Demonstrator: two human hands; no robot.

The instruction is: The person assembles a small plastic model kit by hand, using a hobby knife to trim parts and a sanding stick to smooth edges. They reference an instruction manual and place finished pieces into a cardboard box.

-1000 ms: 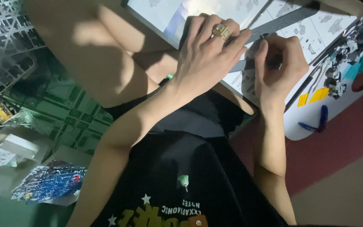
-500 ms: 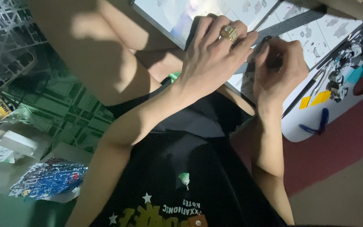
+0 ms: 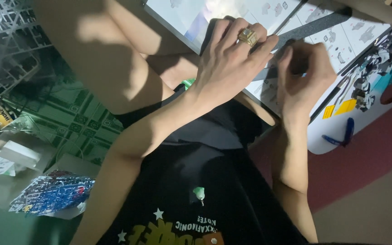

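Left hand (image 3: 232,68) lies spread flat on the instruction sheet (image 3: 332,41), pinning it; my right hand (image 3: 302,77) curls shut around something I can't make out, just beside.

1. A home hobby spot: the person sits on the floor, on a green patterned mat (image 3: 75,120).
2. Plastic model-kit part frames (image 3: 5,50), a bagged blue set (image 3: 51,195) and an open instruction booklet (image 3: 341,41) lie around.
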